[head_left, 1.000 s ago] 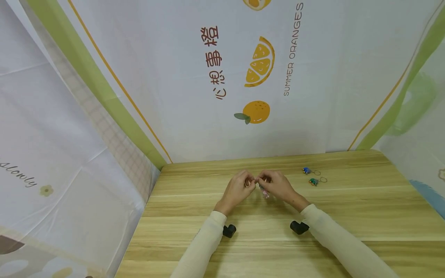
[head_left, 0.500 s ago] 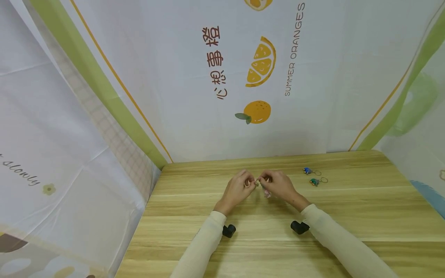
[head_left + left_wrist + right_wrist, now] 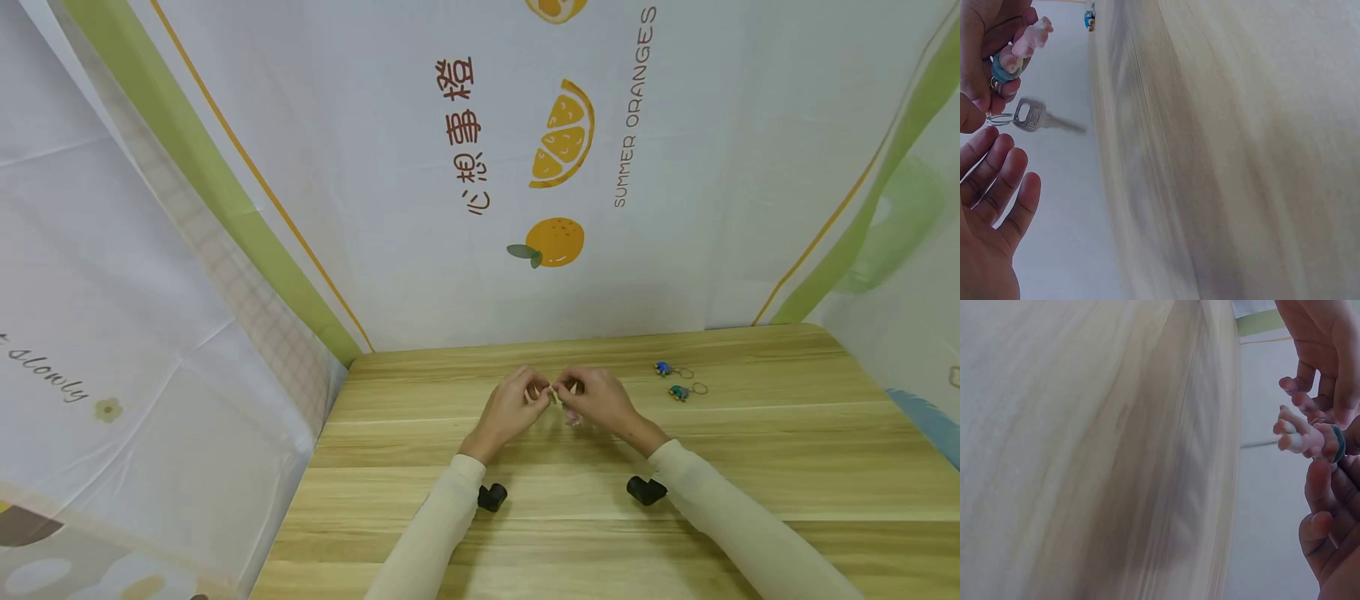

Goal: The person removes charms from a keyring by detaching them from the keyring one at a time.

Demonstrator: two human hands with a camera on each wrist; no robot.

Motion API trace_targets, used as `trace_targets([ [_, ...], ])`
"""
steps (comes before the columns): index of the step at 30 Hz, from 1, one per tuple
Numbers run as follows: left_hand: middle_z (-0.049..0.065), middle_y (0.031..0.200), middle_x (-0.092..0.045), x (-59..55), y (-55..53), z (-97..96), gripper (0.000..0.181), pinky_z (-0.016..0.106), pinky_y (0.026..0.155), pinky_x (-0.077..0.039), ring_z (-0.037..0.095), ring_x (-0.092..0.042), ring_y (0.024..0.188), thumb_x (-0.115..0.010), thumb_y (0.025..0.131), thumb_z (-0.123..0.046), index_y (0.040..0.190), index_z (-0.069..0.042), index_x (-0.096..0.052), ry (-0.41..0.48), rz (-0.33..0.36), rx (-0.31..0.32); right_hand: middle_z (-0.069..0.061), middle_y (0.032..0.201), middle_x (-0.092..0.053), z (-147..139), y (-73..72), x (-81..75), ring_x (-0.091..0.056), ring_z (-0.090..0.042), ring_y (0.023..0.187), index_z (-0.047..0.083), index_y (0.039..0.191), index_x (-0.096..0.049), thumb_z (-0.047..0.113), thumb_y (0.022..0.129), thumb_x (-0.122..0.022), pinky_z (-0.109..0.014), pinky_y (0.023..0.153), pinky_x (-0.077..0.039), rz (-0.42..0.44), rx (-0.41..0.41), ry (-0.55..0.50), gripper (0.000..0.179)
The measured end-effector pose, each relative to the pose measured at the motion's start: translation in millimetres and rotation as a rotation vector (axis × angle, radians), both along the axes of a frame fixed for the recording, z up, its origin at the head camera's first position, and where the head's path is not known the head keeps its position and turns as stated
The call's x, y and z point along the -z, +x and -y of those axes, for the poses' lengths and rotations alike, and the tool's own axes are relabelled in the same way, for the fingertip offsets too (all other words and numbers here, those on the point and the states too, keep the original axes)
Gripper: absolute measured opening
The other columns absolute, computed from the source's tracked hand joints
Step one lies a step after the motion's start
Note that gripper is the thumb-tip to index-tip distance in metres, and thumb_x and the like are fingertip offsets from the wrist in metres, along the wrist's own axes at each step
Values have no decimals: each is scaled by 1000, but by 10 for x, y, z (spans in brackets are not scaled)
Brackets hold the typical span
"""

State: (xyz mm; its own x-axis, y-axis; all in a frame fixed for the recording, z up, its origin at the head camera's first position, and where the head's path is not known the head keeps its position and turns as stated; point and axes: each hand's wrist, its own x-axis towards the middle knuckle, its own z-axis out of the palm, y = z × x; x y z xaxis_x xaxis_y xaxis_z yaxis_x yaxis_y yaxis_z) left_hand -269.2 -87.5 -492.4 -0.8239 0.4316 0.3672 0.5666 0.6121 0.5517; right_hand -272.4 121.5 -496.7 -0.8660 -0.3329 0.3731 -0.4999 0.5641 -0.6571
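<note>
In front of me both hands meet over the table, fingertips nearly touching. My left hand point(image 3: 513, 408) pinches at a small metal key ring point(image 3: 1001, 120), its other fingers spread out. A silver key point(image 3: 1034, 116) dangles from that ring. My right hand point(image 3: 596, 400) grips the keychain at the same spot, between thumb and forefinger. Its pink figurine point(image 3: 1300, 437) with a teal band hangs below the right hand's fingers. Fingertips hide part of the ring, so whether the key is fully threaded on it I cannot tell.
Two more figurine keychains lie right of the hands, a blue one point(image 3: 662, 367) and a green one point(image 3: 678, 392), each with a ring. The wooden table point(image 3: 555, 542) meets a printed white cloth point(image 3: 360, 208) at its back edge.
The fingertips parted slightly half a second ago, showing the key between them, and are closer together now. The pink figurine shifted a little. The other keychains stayed put.
</note>
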Motion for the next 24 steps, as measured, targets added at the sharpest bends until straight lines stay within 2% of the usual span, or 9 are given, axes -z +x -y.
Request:
trace_targets([
  [11, 1, 100, -70, -2, -12, -11, 11, 20, 74, -53, 13, -64, 89, -64, 107, -16, 109, -10, -72, 13, 33, -11, 3, 82, -74, 24, -5, 14, -54, 1, 55, 10, 102, -78, 15, 102, -72, -24, 50, -43, -23, -20, 0, 8],
  [24, 0, 97, -70, 12, -22, -48, 10, 19, 73, -52, 9, -62, 86, -64, 106, -15, 103, -10, -72, 12, 52, -6, 5, 80, -74, 1, 2, 36, -52, -1, 54, 12, 99, -78, 17, 102, -70, -24, 48, -41, -34, 32, 24, 10],
])
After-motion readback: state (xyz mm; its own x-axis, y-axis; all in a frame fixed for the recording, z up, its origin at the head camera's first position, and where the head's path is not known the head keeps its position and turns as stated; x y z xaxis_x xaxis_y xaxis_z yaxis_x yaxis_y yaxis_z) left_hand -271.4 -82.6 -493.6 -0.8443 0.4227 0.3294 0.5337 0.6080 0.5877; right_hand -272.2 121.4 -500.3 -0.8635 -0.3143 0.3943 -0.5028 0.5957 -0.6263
